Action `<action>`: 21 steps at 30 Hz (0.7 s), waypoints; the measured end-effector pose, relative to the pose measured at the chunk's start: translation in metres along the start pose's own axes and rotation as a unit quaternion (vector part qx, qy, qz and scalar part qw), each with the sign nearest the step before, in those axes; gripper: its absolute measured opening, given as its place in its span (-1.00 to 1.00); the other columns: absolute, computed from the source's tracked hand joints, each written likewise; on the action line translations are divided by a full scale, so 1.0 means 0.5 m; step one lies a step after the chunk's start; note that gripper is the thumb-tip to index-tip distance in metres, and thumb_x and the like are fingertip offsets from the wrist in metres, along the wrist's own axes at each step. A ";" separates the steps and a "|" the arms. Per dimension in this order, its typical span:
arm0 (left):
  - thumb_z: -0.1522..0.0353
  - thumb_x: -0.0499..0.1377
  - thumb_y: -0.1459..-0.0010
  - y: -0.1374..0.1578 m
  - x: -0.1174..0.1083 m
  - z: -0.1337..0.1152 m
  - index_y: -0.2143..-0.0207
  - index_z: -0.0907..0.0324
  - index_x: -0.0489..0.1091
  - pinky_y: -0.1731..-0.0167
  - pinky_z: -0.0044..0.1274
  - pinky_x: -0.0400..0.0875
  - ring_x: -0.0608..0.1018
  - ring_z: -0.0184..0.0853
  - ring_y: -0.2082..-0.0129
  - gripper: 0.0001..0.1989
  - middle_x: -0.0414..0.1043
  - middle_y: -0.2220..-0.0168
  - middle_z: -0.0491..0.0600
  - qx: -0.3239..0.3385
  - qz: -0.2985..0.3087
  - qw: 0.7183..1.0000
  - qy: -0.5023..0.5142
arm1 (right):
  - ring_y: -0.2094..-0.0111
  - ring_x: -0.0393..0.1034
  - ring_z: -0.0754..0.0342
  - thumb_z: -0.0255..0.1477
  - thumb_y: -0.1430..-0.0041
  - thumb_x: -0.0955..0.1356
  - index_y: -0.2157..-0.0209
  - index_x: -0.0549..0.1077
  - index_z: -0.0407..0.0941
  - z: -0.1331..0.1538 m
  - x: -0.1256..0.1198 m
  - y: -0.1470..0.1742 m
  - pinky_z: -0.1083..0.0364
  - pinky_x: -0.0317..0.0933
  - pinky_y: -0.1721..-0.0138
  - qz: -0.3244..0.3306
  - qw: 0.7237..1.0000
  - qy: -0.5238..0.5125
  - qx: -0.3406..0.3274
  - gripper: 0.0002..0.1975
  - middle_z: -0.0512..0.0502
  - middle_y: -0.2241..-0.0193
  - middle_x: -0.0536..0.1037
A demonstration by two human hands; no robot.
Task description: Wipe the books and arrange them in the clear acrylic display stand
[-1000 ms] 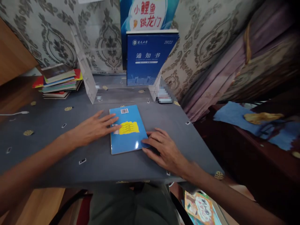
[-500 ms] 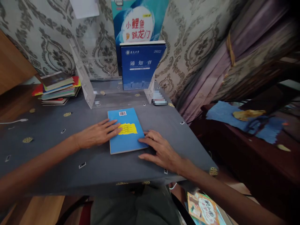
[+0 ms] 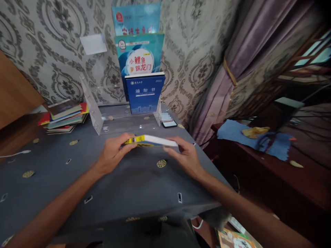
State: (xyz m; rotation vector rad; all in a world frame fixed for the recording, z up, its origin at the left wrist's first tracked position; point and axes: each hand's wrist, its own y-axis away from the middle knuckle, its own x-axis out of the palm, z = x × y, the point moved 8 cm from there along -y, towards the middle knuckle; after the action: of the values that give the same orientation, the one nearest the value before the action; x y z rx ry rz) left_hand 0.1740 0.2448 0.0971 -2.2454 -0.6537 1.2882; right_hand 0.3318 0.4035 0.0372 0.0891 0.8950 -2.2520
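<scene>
A book (image 3: 157,140) is held up edge-on above the grey table, its white page edges and yellow spine facing me. My left hand (image 3: 113,151) grips its left end at the spine, thumb on one cover and fingers on the other. At the right end my right hand (image 3: 186,154) pinches the page side. The covers are mostly hidden at this angle. Behind the book stands a clear acrylic rack (image 3: 91,106), which bears a dark blue booklet (image 3: 145,94), a teal book (image 3: 139,51) and a light blue book (image 3: 136,17) in rising tiers.
A stack of books (image 3: 66,115) lies at the table's back left, near a white cable (image 3: 18,154). A phone (image 3: 169,123) rests right of the rack. Beyond the table's right edge is a dark red surface with a blue cloth (image 3: 227,137). A purple curtain (image 3: 214,86) hangs behind.
The book lay flat on the table under both hands; now it is lifted and tilted edge-on, gripped at both ends. The view has tipped upward, showing more of the rack.
</scene>
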 end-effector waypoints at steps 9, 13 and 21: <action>0.04 0.20 -0.20 -0.021 0.064 0.097 0.14 0.19 0.41 0.35 -0.39 0.56 0.63 -0.18 0.29 -0.59 0.60 0.25 0.07 -0.289 -0.046 0.874 0.388 | 0.50 0.38 0.13 -0.15 -0.16 0.41 0.39 0.39 -0.09 0.011 0.011 -0.101 0.12 0.32 0.49 0.014 0.989 -0.121 0.083 -0.70 0.02 0.54 0.49; 0.20 0.28 -0.14 0.023 0.133 0.157 0.08 0.15 0.31 0.31 -0.35 0.61 0.66 -0.17 0.29 -0.63 0.61 0.20 0.11 -0.386 -0.018 0.809 0.442 | 0.68 0.15 0.22 -0.06 -0.08 0.42 0.52 0.30 -0.09 -0.070 0.053 -0.115 0.18 0.08 0.67 0.068 0.968 -0.136 0.200 -0.59 0.09 0.69 0.31; 0.15 0.31 -0.11 0.061 0.143 0.219 -0.05 0.19 0.23 0.67 -0.59 0.40 0.58 -0.30 0.57 -0.45 0.55 0.41 -0.03 -0.371 0.119 0.890 0.236 | 0.67 0.15 0.23 -0.12 -0.08 0.43 0.53 0.32 -0.11 -0.195 0.120 -0.111 0.20 0.04 0.68 0.132 0.948 -0.099 0.270 -0.62 0.10 0.70 0.30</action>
State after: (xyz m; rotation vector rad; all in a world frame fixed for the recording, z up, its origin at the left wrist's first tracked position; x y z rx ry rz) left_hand 0.1150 0.2822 -0.0175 -3.1915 -0.7825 0.5507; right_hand 0.2335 0.4581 -0.0229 0.2130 0.1309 -2.1424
